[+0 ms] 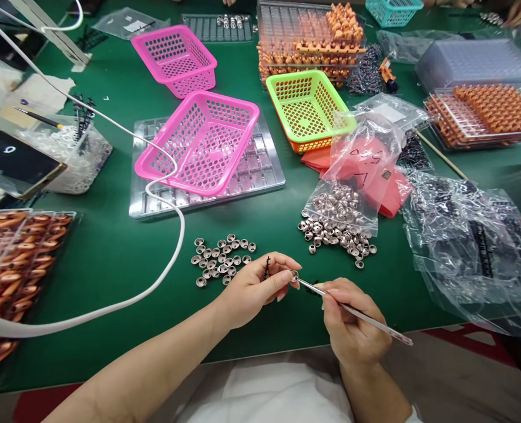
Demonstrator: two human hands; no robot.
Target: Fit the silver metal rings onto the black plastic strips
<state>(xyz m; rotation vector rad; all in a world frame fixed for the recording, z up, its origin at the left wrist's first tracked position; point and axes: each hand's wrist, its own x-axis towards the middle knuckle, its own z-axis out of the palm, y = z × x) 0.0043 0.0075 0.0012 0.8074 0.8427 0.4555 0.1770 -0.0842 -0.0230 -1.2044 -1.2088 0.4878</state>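
**Hands at the near edge of the tabletop: tweezers, ring and black part**

The left hand (254,288) is closed in a pinch on a small black part (266,268), held between thumb and fingers above the near edge of the green tabletop (110,252). The right hand (350,323) is clenched around slim metal tweezers (357,314). The tweezer tip points left and meets a small silver ring (294,274) at the left fingertips; whether the tip clamps the ring cannot be told.

Just beyond the left hand, a loose group of silver rings (222,258) lies flat on the tabletop. A larger heap of rings (337,232) spills from a clear bag (357,176) toward the middle. Two pink baskets (198,141) stand farther back, the nearer one tilted on a metal tray (260,170); a green basket (306,106) sits to their right. A white cable (172,247) curves across the left side.
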